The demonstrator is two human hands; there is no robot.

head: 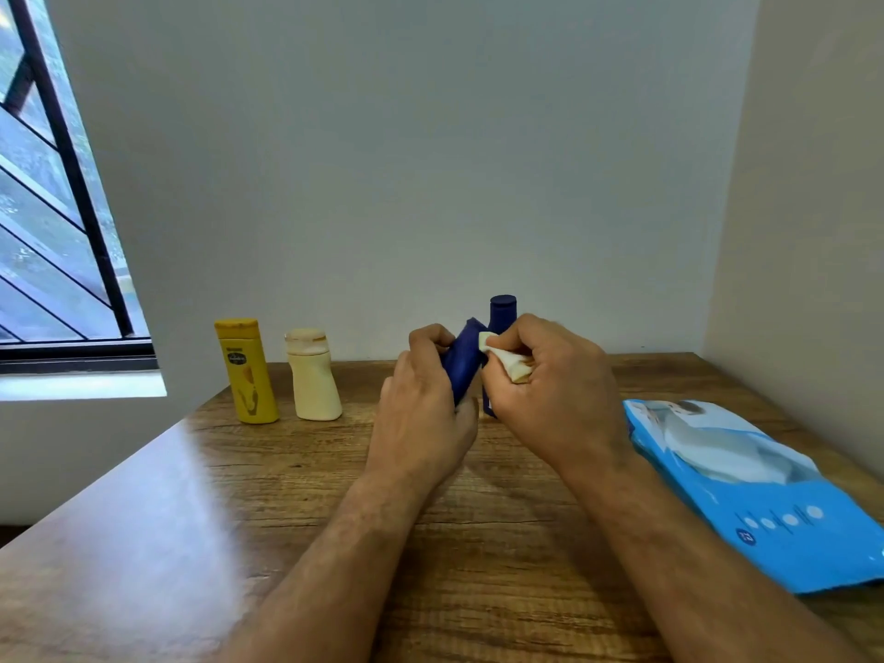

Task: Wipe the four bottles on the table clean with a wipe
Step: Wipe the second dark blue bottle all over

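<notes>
My left hand (421, 413) grips a dark blue bottle (463, 363), held tilted above the wooden table (191, 519). My right hand (555, 390) pinches a crumpled white wipe (507, 363) pressed against that bottle's upper side. A second dark blue bottle (502, 311) stands upright right behind my hands, mostly hidden by them. At the back left stand a yellow bottle (246, 373) and, to its right, a cream bottle (313, 375), both upright.
A light blue pack of wipes (765, 495) lies flat on the right side of the table, near the edge. Walls close in at the back and right. A barred window (57, 208) is on the left.
</notes>
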